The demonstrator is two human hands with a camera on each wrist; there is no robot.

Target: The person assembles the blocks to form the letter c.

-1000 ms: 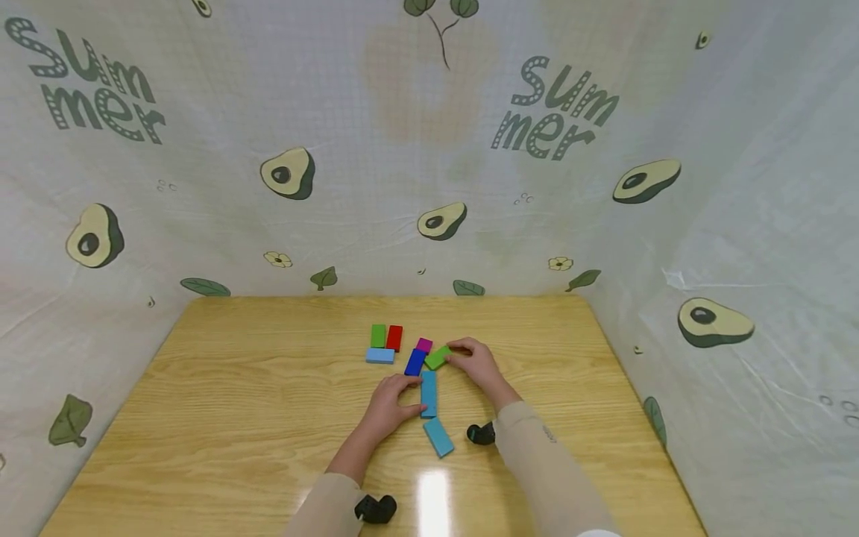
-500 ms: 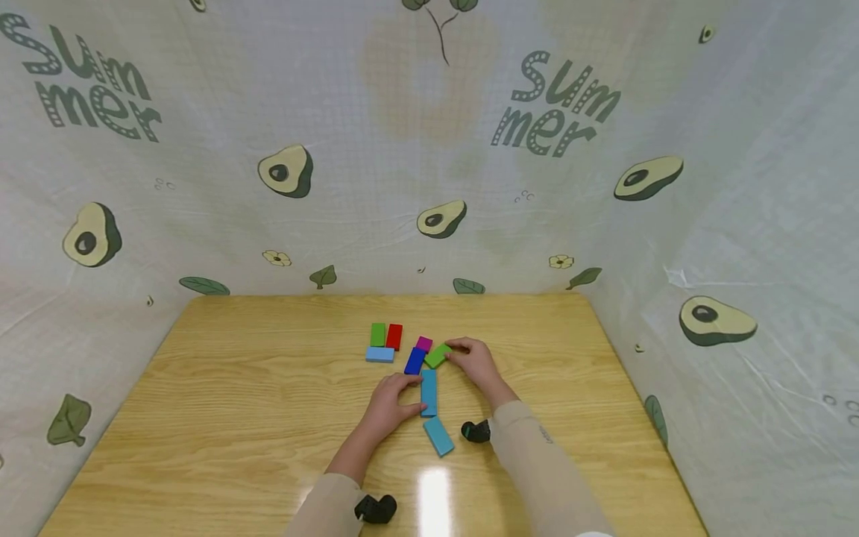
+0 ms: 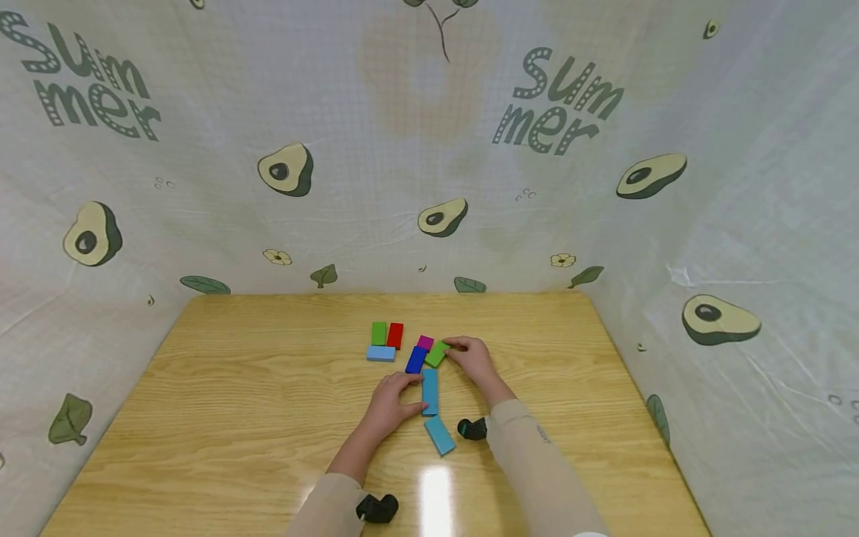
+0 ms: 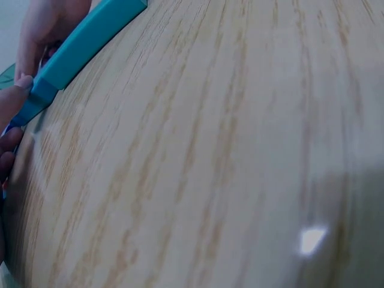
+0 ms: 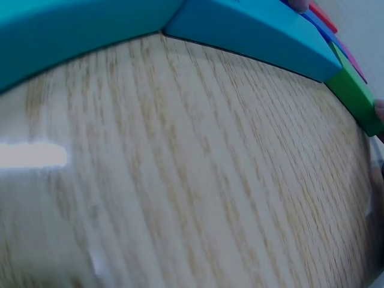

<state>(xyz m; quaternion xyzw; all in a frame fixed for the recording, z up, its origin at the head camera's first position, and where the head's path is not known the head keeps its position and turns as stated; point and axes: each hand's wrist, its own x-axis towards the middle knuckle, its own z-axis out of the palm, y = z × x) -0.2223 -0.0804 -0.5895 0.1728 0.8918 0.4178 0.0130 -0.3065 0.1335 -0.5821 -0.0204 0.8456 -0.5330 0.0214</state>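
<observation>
While the left hand [image 3: 389,403] curls its fingers and thumb round the upright teal rectangular wooden block [image 3: 429,391] lying flat mid-table, the right hand [image 3: 473,359] pinches the tilted light-green wooden block [image 3: 437,354], which touches the dark-blue block [image 3: 415,360] on the pale wooden table [image 3: 235,388].

You see flat teal [image 3: 429,391], navy [image 3: 415,360], green [image 3: 437,354] and magenta [image 3: 425,343] wooden blocks on your pale oak-grain tabletop [image 3: 255,388]. Around it hangs a white cloth backdrop with an avocado print [image 3: 288,170].
</observation>
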